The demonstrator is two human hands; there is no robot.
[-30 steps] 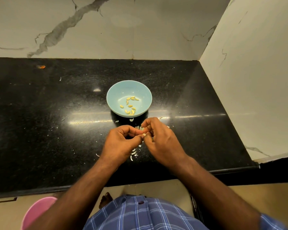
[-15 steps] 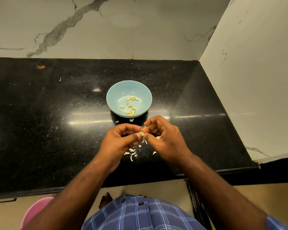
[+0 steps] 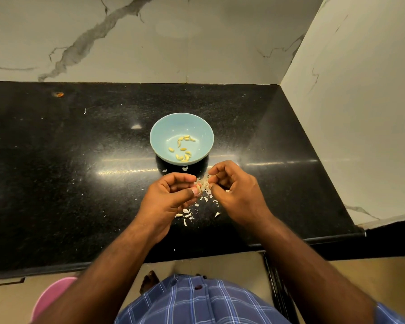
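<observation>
We peel a small seed over a black counter, with a blue bowl just beyond our hands.

Nearest us are a checked shirt (image 3: 197,300) and a pink tub (image 3: 54,293) low on the left. Then comes the glossy, speckled black counter (image 3: 68,183), set in a corner. Our left hand (image 3: 171,197) pinches a pale seed (image 3: 198,188) between thumb and forefinger, other fingers curled. Our right hand (image 3: 236,190) is curled too, thumb and fingertip nipping the white husk (image 3: 205,183) hanging on that seed. The hands are almost touching. White husk scraps (image 3: 187,215) lie on the counter under and between them. Just beyond, the bowl (image 3: 164,129) stands upright with yellow peeled seeds (image 3: 184,149) loose in its bottom. Farthest back is the marble wall (image 3: 150,43), grey-veined.
</observation>
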